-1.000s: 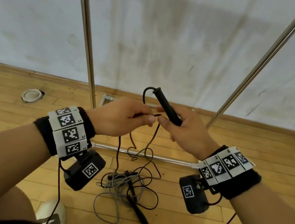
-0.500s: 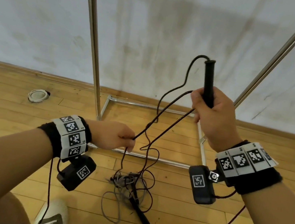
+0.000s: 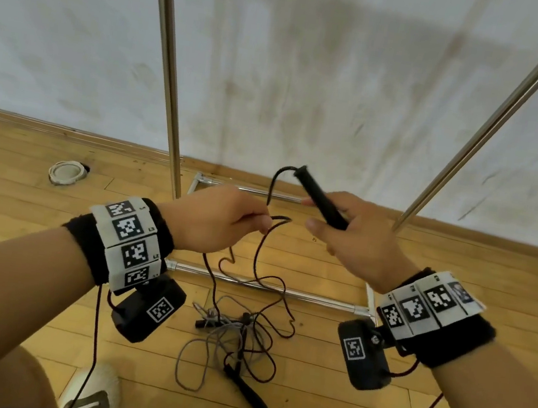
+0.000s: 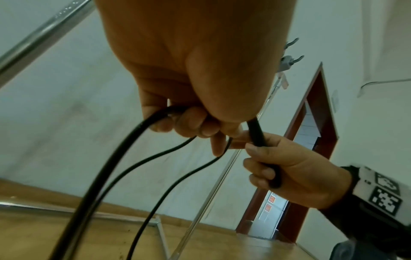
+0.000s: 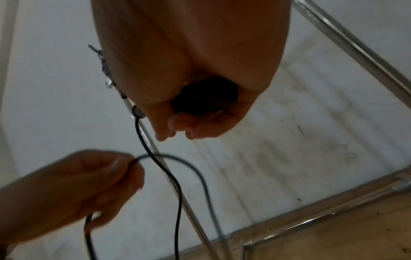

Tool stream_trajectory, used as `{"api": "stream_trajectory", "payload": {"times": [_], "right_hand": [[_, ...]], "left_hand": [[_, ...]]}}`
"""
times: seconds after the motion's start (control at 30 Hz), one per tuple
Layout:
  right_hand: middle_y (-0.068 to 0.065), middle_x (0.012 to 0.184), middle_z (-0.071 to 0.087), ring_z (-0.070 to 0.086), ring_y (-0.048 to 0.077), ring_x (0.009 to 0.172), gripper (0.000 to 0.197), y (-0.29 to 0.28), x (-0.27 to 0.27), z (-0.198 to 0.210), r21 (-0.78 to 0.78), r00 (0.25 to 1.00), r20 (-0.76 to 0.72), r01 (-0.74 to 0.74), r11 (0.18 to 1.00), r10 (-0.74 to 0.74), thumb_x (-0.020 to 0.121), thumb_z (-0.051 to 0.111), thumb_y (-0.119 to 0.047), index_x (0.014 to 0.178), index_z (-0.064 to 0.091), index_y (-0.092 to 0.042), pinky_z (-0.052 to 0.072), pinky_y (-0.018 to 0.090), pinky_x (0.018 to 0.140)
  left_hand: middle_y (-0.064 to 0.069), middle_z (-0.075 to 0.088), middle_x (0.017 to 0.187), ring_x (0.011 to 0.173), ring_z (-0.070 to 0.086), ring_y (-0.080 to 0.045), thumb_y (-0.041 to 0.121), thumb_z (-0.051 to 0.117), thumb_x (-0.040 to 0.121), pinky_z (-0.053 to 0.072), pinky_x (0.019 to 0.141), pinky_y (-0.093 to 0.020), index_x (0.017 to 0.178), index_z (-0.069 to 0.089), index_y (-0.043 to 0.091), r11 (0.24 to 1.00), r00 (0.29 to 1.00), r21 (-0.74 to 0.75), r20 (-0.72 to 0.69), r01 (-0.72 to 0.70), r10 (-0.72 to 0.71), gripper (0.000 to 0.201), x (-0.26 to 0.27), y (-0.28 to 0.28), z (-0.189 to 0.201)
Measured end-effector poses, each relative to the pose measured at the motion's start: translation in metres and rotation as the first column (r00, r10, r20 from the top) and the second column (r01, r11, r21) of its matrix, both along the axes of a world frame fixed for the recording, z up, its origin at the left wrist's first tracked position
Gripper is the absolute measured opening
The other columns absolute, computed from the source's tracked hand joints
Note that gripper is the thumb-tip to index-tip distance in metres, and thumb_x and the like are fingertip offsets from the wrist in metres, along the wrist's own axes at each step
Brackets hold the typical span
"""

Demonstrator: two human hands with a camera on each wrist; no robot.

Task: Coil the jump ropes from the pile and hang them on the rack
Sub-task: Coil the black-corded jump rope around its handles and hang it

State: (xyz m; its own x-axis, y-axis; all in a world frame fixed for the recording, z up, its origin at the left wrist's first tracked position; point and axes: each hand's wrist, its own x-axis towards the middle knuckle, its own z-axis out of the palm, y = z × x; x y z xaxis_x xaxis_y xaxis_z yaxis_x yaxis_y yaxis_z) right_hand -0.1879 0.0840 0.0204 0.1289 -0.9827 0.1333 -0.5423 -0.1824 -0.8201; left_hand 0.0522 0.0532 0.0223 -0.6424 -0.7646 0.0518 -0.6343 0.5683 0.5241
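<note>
My right hand (image 3: 343, 231) grips a black jump-rope handle (image 3: 320, 197), tilted up to the left; the handle's butt end (image 5: 204, 98) shows between the curled fingers. Its black cord (image 3: 271, 187) loops from the handle's top down to my left hand (image 3: 224, 218), which pinches a bend of the cord (image 4: 155, 114) a little left of the right hand. From there the cord falls to the pile of ropes (image 3: 235, 337) on the floor, where a grey rope (image 3: 186, 361) and a second black handle (image 3: 247, 394) lie tangled. The metal rack's (image 3: 166, 61) uprights rise behind my hands.
The rack's base bars (image 3: 266, 286) lie on the wooden floor just beyond the pile. A white round object (image 3: 66, 172) sits by the wall at left. My shoe (image 3: 92, 397) is at the bottom edge. Hooks (image 4: 291, 52) show high on the rack.
My right hand, raised high with the handle half a second ago, has come back down close to the left hand. The left hand has risen slightly and holds a fresh bend of cord.
</note>
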Motion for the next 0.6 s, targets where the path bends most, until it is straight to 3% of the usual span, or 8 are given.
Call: {"api": "stream_trajectory", "payload": {"times": [0.07,0.2,0.3,0.37,0.47,0.53,0.6], "right_hand": [[-0.009,0.072,0.061,0.057,0.009,0.059,0.022,0.004,0.011,-0.001,-0.002,0.995,-0.041,-0.086,0.996,0.085,0.089,0.071,-0.028,0.110,0.069,-0.032,0.054,0.037,0.064],[0.010,0.073,0.063,0.057,0.018,0.057,0.014,0.006,0.025,0.000,0.022,0.991,-0.018,-0.130,0.991,0.131,0.093,0.064,-0.033,0.099,0.067,-0.020,0.054,0.049,0.062],[0.011,0.066,0.058,0.052,0.020,0.052,0.022,0.003,0.025,0.004,0.003,0.993,0.049,-0.107,0.994,0.106,0.094,0.062,-0.033,0.091,0.061,-0.012,0.051,0.045,0.055],[0.008,0.067,0.056,0.049,0.018,0.053,0.018,0.000,0.024,0.008,-0.032,0.992,0.109,-0.058,0.998,0.061,0.094,0.062,-0.033,0.090,0.061,-0.015,0.048,0.041,0.055],[0.014,0.072,0.060,0.049,0.016,0.053,0.014,-0.004,0.021,0.013,-0.113,0.987,0.160,0.028,0.993,-0.010,0.093,0.063,-0.031,0.088,0.062,-0.018,0.047,0.038,0.057],[0.018,0.076,0.062,0.049,0.017,0.053,0.014,-0.006,0.018,0.017,-0.161,0.982,0.184,0.076,0.984,-0.045,0.094,0.063,-0.029,0.088,0.063,-0.016,0.047,0.038,0.056],[0.015,0.076,0.064,0.049,0.016,0.052,0.011,-0.008,0.013,0.020,-0.197,0.974,0.217,0.105,0.975,-0.061,0.095,0.063,-0.028,0.087,0.063,-0.020,0.047,0.037,0.054]], "left_hand": [[0.007,0.050,0.058,0.053,0.048,-0.002,0.034,0.045,0.103,0.037,0.052,-0.015,0.100,0.069,0.021,0.999,0.999,-0.027,-0.025,0.024,-0.025,0.028,-0.004,0.002,0.005],[0.005,0.050,0.056,0.054,0.049,-0.006,0.042,0.046,0.099,0.037,0.051,-0.016,0.094,0.071,0.018,0.993,0.990,-0.118,-0.140,-0.004,-0.013,0.035,-0.003,0.003,0.013],[-0.002,0.060,0.067,0.058,0.054,-0.013,0.051,0.047,0.095,0.041,0.054,-0.024,0.083,0.065,0.027,0.999,0.983,-0.018,-0.178,-0.042,0.038,0.033,0.002,0.001,0.009],[0.002,0.065,0.076,0.068,0.061,-0.010,0.042,0.050,0.099,0.048,0.062,-0.024,0.082,0.060,0.030,0.995,0.992,0.097,-0.126,-0.012,0.024,0.023,0.006,0.000,0.000],[0.013,0.068,0.092,0.088,0.062,0.005,0.035,0.047,0.102,0.049,0.079,-0.020,0.096,0.061,0.028,0.968,0.999,0.250,0.015,0.028,-0.033,0.016,0.007,0.000,-0.019],[0.015,0.068,0.102,0.099,0.061,0.002,0.031,0.047,0.103,0.049,0.091,-0.027,0.103,0.061,0.028,0.944,0.995,0.328,0.079,0.038,-0.067,0.015,0.007,-0.001,-0.031],[0.014,0.067,0.104,0.101,0.061,-0.004,0.031,0.047,0.103,0.049,0.094,-0.031,0.105,0.061,0.028,0.930,0.987,0.367,0.139,0.027,-0.084,0.015,0.007,-0.002,-0.040]]}}
